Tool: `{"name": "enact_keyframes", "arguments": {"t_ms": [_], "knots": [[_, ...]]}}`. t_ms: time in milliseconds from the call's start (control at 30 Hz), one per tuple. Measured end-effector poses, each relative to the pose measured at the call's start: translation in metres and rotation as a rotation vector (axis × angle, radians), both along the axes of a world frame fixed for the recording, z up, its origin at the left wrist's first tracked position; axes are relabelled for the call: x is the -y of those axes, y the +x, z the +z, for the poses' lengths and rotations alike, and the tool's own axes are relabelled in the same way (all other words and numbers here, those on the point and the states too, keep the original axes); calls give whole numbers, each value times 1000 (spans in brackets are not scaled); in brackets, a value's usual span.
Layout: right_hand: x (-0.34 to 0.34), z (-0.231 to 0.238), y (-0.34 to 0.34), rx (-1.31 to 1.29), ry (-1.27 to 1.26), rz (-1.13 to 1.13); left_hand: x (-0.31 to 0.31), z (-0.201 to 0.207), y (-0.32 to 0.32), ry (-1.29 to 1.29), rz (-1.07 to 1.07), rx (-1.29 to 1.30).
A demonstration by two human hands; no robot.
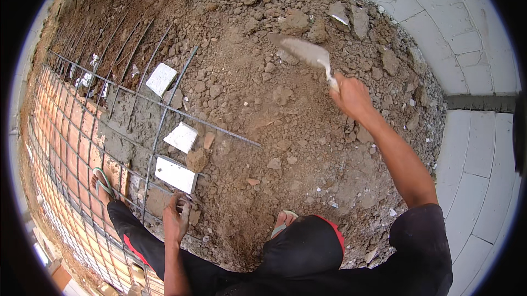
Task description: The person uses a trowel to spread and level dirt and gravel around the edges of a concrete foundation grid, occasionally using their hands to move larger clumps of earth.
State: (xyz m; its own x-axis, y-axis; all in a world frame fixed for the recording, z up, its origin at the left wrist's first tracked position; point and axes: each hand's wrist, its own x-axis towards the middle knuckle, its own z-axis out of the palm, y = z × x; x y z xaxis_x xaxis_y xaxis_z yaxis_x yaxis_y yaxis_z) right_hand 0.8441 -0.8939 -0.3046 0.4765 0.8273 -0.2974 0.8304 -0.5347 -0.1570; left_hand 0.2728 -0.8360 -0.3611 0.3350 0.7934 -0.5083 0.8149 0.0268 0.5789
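Note:
My right hand (351, 97) is closed around the handle of a pointed trowel (307, 52). The blade is held over loose soil and points up and to the left. Low and left of centre, my left hand (177, 218) has its fingers curled together at the edge of the steel bar grid (155, 137). What those fingers hold, if anything, is hard to make out. Just beyond them lies a white block (176, 174). Two more white pieces follow farther off, a broken-edged one (181, 137) and another block (161, 80) among the bars.
Wet grey mortar (129, 126) lies under part of the grid, beside orange-brown boards (71, 126). Clods and stones cover the soil (247, 104). A pale block wall (475, 170) curves along the right side. My sandalled feet stand on the boards and the soil.

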Motion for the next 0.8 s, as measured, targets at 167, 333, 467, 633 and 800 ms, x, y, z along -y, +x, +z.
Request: {"name": "enact_keyframes", "arguments": {"t_ms": [167, 333, 467, 633, 800], "knots": [[-129, -48, 107, 176, 34, -225, 23, -3, 18, -30, 64, -47], [-47, -78, 9, -100, -302, -16, 63, -13, -6, -84, 221, 56], [26, -74, -52, -231, -275, -142, 59, -11, 15, -124, 203, 63], [108, -81, -127, -252, -407, 215, 53, -41, -10, -64, 144, -52], [38, -53, -63, -110, -103, -106, 72, -43, -29, -195, 267, -76]]}}
